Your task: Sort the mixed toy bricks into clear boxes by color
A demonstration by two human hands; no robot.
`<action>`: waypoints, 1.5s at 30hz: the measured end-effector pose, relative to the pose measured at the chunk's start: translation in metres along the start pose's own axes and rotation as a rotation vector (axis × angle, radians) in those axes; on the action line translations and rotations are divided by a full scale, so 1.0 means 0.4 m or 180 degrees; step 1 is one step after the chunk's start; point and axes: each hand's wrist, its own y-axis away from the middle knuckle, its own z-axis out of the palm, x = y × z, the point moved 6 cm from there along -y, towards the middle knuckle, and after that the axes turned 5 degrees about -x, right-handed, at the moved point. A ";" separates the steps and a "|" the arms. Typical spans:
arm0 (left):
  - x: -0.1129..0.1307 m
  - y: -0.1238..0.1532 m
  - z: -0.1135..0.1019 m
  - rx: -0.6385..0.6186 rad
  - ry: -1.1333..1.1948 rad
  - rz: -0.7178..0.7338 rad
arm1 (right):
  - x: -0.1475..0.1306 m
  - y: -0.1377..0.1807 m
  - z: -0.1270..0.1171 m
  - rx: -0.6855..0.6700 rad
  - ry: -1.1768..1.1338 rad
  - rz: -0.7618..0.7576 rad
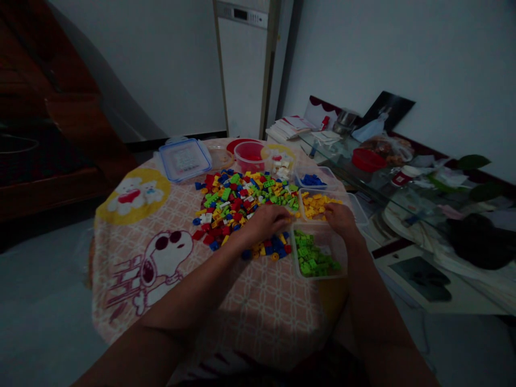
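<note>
A loose heap of mixed toy bricks [237, 199] in red, yellow, green, blue and white covers the middle of the round table. My left hand [268, 221] reaches over the heap's right side, fingers curled closed, with a yellow toy brick [296, 215] at the tips. On the right, my right hand [342, 219] dips over the right edge of a clear box of yellow bricks [314, 204]. Its fingers are bent together, and what they grip is hidden. Nearer me stands a clear box of green bricks [314, 258]; behind is one of blue bricks [312, 180].
White bricks [282, 169] sit at the back beside a pink tub [250, 156]. A blue-rimmed lid [185, 159] lies at the back left. A cluttered glass table [363, 177] adjoins on the right. Patterned cloth [258, 306] covers the round table.
</note>
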 end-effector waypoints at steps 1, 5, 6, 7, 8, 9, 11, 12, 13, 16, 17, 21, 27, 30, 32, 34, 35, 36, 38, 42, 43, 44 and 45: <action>-0.022 0.003 -0.020 -0.0029 -0.0228 -0.0174 | -0.001 0.000 -0.001 0.0005 0.0019 0.0006; -0.111 0.024 -0.095 -0.0067 -0.1084 -0.0882 | -0.006 0.001 -0.003 -0.0021 0.0098 0.0028; -0.132 0.031 -0.106 -0.0151 -0.1226 -0.1052 | -0.007 0.001 -0.003 -0.0037 0.0107 0.0039; -0.149 0.038 -0.115 -0.0210 -0.1352 -0.1197 | -0.008 0.001 -0.003 -0.0052 0.0111 0.0051; -0.164 0.045 -0.123 -0.0269 -0.1446 -0.1325 | -0.009 0.001 -0.004 -0.0064 0.0113 0.0064; -0.175 0.050 -0.130 -0.0315 -0.1510 -0.1411 | -0.009 0.002 -0.005 -0.0074 0.0112 0.0073; -0.190 0.058 -0.140 -0.0350 -0.1559 -0.1496 | -0.009 0.003 -0.006 -0.0077 0.0107 0.0066; -0.194 0.061 -0.145 -0.0345 -0.1559 -0.1519 | -0.009 0.003 -0.007 -0.0072 0.0101 0.0053; -0.197 0.063 -0.149 -0.0332 -0.1551 -0.1543 | -0.009 0.004 -0.007 -0.0065 0.0094 0.0042; -0.198 0.071 -0.157 -0.0331 -0.1569 -0.1623 | -0.009 0.004 -0.008 -0.0059 0.0075 0.0031; -0.196 0.072 -0.158 -0.0346 -0.1602 -0.1646 | -0.009 0.004 -0.008 -0.0068 0.0073 0.0030; -0.185 0.073 -0.153 -0.0480 -0.1744 -0.1699 | -0.009 0.002 -0.007 -0.0110 0.0077 0.0024; -0.170 0.063 -0.136 -0.0622 -0.1724 -0.1678 | -0.007 0.000 -0.006 -0.0093 0.0057 0.0032; -0.158 0.060 -0.127 -0.0659 -0.1755 -0.1672 | -0.008 0.001 -0.007 -0.0049 0.0050 -0.0006; -0.153 0.058 -0.118 -0.0680 -0.1837 -0.1727 | -0.009 0.002 -0.008 -0.0029 0.0051 -0.0013; -0.150 0.055 -0.105 -0.0670 -0.1884 -0.1780 | -0.010 0.004 -0.010 -0.0040 0.0054 0.0000; -0.151 0.053 -0.098 -0.0646 -0.1890 -0.1799 | -0.011 0.005 -0.011 -0.0054 0.0055 0.0005; -0.152 0.051 -0.091 -0.0610 -0.1891 -0.1818 | -0.012 0.006 -0.012 -0.0074 0.0052 0.0005; -0.157 0.047 -0.081 -0.0533 -0.1887 -0.1861 | -0.013 0.006 -0.014 -0.0116 0.0038 0.0014; -0.168 0.045 -0.073 -0.0538 -0.1909 -0.1926 | -0.009 0.002 -0.011 -0.0144 0.0041 0.0090; -0.169 0.046 -0.073 -0.0561 -0.1925 -0.1929 | -0.008 0.001 -0.009 -0.0131 0.0047 0.0093; -0.168 0.046 -0.074 -0.0577 -0.1938 -0.1932 | -0.007 0.001 -0.007 -0.0108 0.0053 0.0089; -0.166 0.047 -0.076 -0.0582 -0.1945 -0.1934 | -0.006 0.001 -0.005 -0.0083 0.0058 0.0087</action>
